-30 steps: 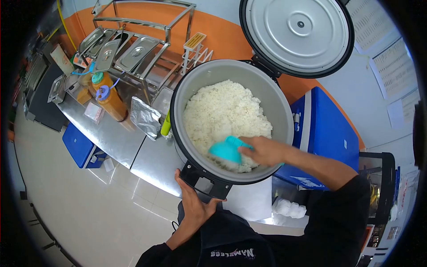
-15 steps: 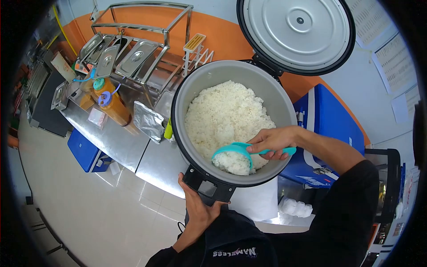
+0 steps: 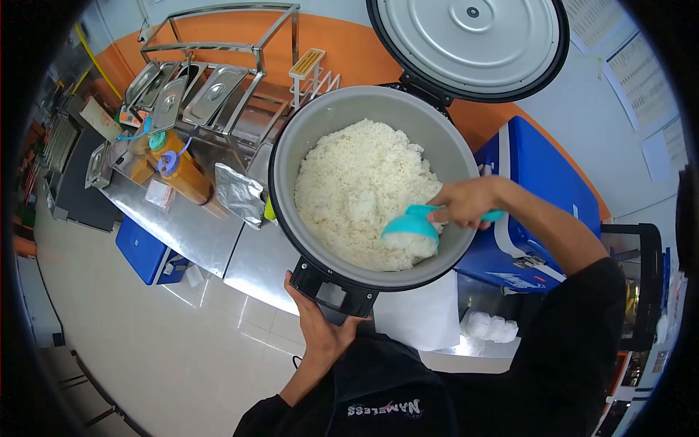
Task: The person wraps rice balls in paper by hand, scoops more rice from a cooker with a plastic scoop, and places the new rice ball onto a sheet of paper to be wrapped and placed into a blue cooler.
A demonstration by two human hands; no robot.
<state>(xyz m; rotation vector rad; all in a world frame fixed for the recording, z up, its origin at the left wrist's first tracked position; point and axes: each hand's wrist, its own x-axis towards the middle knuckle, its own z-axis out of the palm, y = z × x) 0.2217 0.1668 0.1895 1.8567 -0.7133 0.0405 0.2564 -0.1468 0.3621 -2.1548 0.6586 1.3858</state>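
Note:
A large rice cooker (image 3: 333, 111) stands with its lid (image 3: 502, 58) tipped back, and white rice (image 3: 357, 182) fills much of its grey pot. My right hand (image 3: 468, 200) is closed around the handle of a turquoise scoop (image 3: 408, 223). The scoop's bowl is low in the pot's right front part, against the rice, with some rice inside it. At the near side, my left hand (image 3: 325, 336) grips the cooker's black front handle (image 3: 333, 293) from below, thumb and fingers on its two sides.
Blue cooler boxes stand right of the cooker (image 3: 561, 189) and on the floor at left (image 3: 142, 247). Sauce bottles (image 3: 186, 178), crumpled foil (image 3: 239, 193) and steel lidded pans (image 3: 215, 95) occupy the left counter. White wrapped bundles (image 3: 489, 327) lie near the front right.
My right hand has moved the scoop rightward and slightly up in the view, toward the pot's right wall. My left hand stays on the front handle. The whole view has shifted slightly.

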